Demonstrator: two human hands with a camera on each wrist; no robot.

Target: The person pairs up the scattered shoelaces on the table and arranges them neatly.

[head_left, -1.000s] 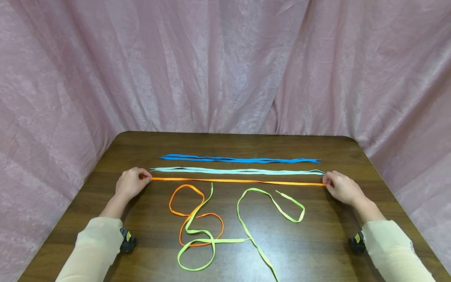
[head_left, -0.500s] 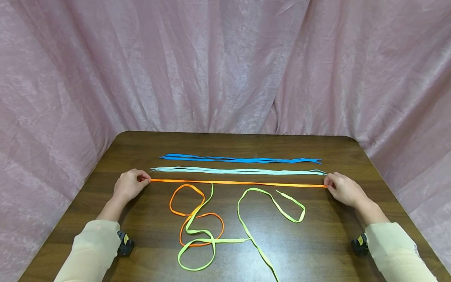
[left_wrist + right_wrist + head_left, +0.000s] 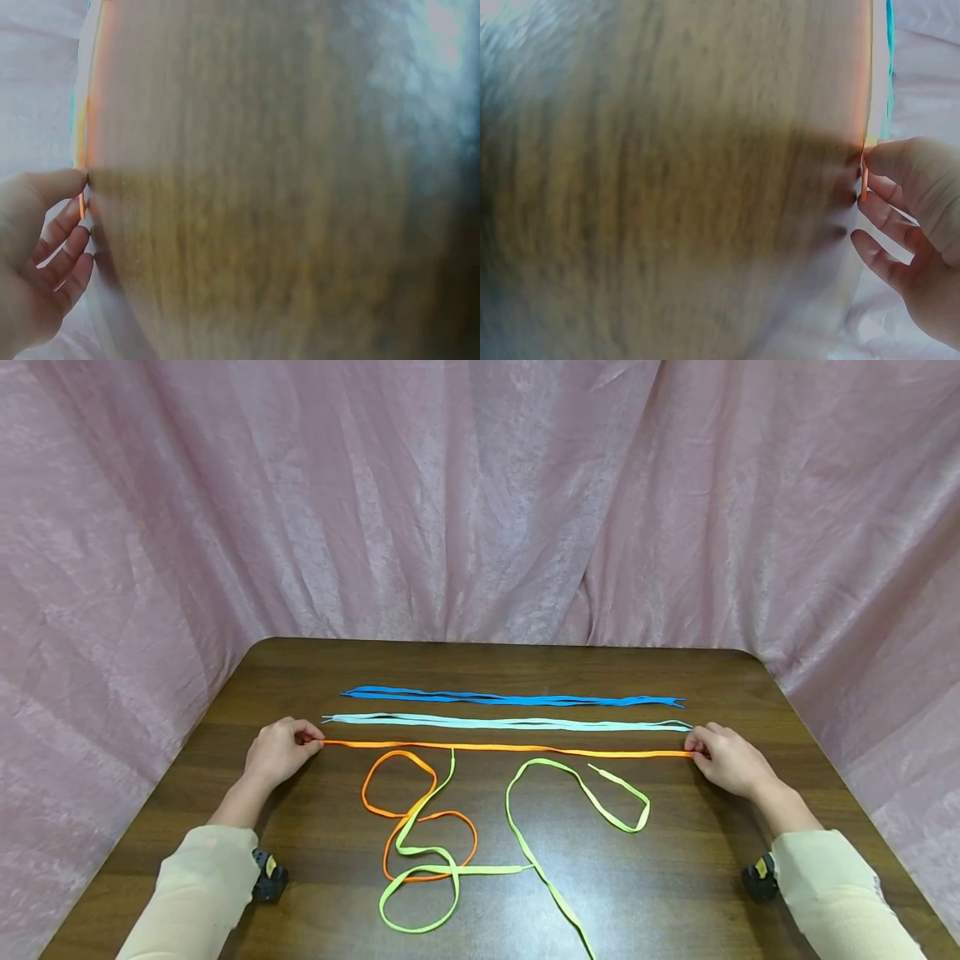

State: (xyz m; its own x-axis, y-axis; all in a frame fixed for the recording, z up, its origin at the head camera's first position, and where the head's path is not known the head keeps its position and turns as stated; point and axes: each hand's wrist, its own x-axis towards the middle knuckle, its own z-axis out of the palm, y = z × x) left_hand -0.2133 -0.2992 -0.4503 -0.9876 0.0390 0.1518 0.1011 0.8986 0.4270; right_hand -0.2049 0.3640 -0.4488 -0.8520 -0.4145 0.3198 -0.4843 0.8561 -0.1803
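Orange lace (image 3: pixel 502 747), nearly straight, runs crosswise just 12-ward of table centre (12 = far edge, head view), one end in each hand. Left hand (image 3: pixel 279 752) between 9 and 10 o'clock, thumb and fingertip pinching the left end, other fingers loosely bent, slightly spread. Right hand (image 3: pixel 729 762) between 2 and 3, same pinch on the right end, other fingers bent and apart. Both wrist views blurry, but a bit of orange shows past each thumb. Can't tell if the lace touches the wooden table (image 3: pixel 645 902) along its length. Light-blue lace bundle (image 3: pixel 465 722) lies parallel just beyond, toward 12, right end right by the right hand, contact unclear. Blue lace bundle (image 3: pixel 480 698) farther toward 12, also lengthwise. Second orange lace (image 3: pixel 451 813) loops in a rough figure eight at 8. Left green lace (image 3: pixel 420 851) crosses over it, looping at 7; its top tip reaches the straight lace, other end meets the right green lace (image 3: pixel 519 837). That one curves from 2 round to 5, running out of frame at the bottom. Pale sleeves (image 3: pixel 202 877) on both arms, pink curtain (image 3: pixel 450 527) behind the table.
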